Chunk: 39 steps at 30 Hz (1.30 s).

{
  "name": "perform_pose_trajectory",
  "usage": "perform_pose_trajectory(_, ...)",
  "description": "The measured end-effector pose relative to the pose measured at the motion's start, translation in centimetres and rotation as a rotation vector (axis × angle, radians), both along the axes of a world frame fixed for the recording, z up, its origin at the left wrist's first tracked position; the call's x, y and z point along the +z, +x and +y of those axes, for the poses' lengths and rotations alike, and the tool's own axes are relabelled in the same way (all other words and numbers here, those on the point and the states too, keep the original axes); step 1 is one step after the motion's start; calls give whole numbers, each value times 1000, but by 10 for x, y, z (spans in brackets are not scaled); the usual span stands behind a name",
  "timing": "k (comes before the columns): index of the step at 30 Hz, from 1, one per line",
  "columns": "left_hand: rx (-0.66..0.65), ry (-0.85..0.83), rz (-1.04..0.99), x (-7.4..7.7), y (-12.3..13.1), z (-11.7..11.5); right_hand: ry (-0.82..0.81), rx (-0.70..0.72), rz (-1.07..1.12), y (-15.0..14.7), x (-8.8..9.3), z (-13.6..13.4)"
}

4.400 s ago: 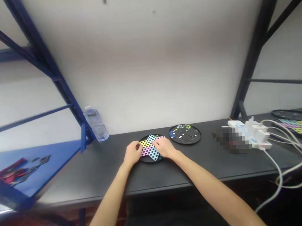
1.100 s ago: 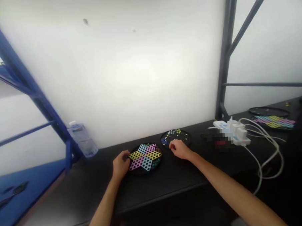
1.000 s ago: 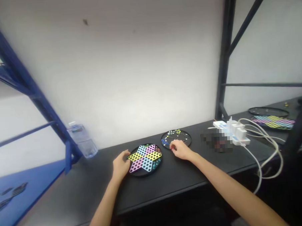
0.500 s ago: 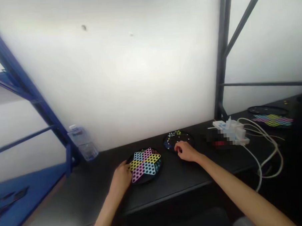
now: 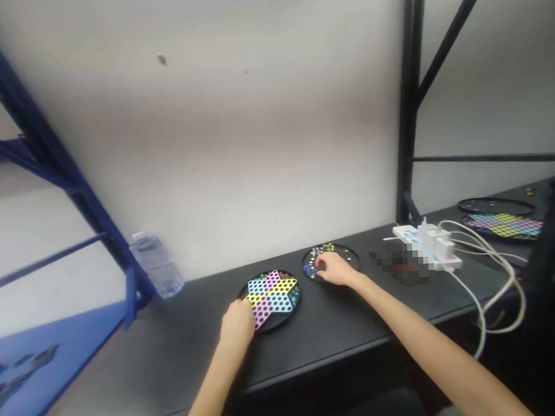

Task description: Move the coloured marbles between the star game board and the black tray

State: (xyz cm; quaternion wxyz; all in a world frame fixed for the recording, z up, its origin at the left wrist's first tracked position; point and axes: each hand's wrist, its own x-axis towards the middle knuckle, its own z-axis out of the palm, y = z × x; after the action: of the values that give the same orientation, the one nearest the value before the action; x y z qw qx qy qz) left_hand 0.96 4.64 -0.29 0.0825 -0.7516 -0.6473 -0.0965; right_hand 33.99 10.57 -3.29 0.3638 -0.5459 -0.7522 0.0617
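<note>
A round black Chinese checkers board [image 5: 271,298] with a pink, yellow and light-blue star lies on the dark table, small coloured pieces along its rim sections. Over its left edge my left hand [image 5: 237,323] is closed, fingers curled at the rim and partly hidden. To the right sits a round black tray [image 5: 356,261] with blue, white and yellow pieces in it. Above the front of this tray is my right hand [image 5: 336,269], thumb and fingers curled into a pinch; anything between the fingertips is too small to make out.
Right of the tray are a blurred dark object [image 5: 394,261] and a white power strip [image 5: 445,259] with plugs and looping cables [image 5: 515,283]. A clear plastic bottle [image 5: 158,265] leans by the blue frame [image 5: 91,204]. Another star board [image 5: 503,225] lies beyond the black post [image 5: 405,135].
The view has shifted slightly. My left hand has curled further over the board's left edge, and my right hand has moved slightly up and left over the tray.
</note>
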Motion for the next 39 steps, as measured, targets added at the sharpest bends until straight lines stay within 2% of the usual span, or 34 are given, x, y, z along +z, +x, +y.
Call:
perform_pose_trajectory(6,39,32,163,2,14,1,-108,65,11,-6,-9,25)
perform_pose_trajectory(13,48,68,208,8,29,-9,-144,66,117,-5,-12,28)
perform_pose_trajectory(15,55,109,204,9,32,-13,-173,39,275,-3,-9,27)
perform_pose_trajectory(20,40,158,186,10,32,-16,-382,60,1022,-2,10,29)
perform_pose_trajectory(23,39,179,133,12,26,-10,-386,-1,1134,-6,20,34)
perform_pose_trajectory(26,48,269,53,16,17,8,-267,-101,948,-11,20,36)
perform_pose_trajectory(29,-52,301,-106,19,2,37,-101,-117,466,-14,13,32)
perform_pose_trajectory(32,-76,313,-313,15,-18,66,-64,-75,84,-13,6,26)
perform_pose_trajectory(35,-16,360,-506,2,-40,83,-97,-44,-53,-14,1,21)
perform_pose_trajectory(39,59,346,-625,-14,-61,87,-163,-56,-92,-17,-1,20)
